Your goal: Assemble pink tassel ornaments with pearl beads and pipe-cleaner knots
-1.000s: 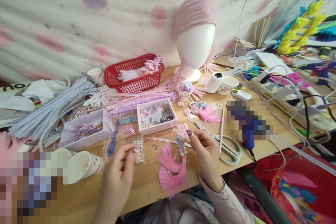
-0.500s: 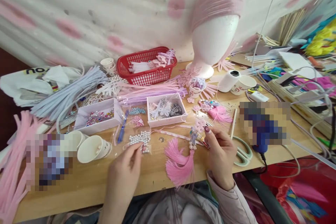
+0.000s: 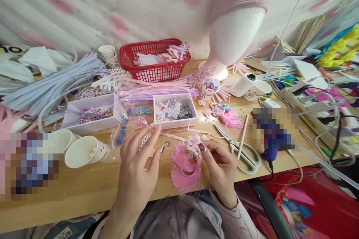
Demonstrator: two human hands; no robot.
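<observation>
My right hand (image 3: pixel 220 166) pinches a pink flower ornament (image 3: pixel 193 142) from which a pink tassel (image 3: pixel 185 173) hangs. Thumb and forefinger close on the flower's right side. My left hand (image 3: pixel 140 162) is open, its fingers apart, above the table left of the tassel. Partly hidden behind it lies a small bag of white pearl beads (image 3: pixel 146 140). A white box (image 3: pixel 179 121) of clear and silver pieces stands just beyond my left fingertips. To the right of my right hand are scissors (image 3: pixel 244 153) with pale green handles.
A blue glue gun (image 3: pixel 270 138) lies to the right. Paper cups (image 3: pixel 84 153) stand on the left, near a white box of gems (image 3: pixel 92 121). A red basket (image 3: pixel 154 73) and a foam head (image 3: pixel 235 35) are at the back. A tape measure (image 3: pixel 174 136) stretches behind the flower.
My left hand has lifted off the pearl bag, and its fingers have spread, moving toward the ornament. My right hand still holds the flower, now turned face-on. The camera view has shifted.
</observation>
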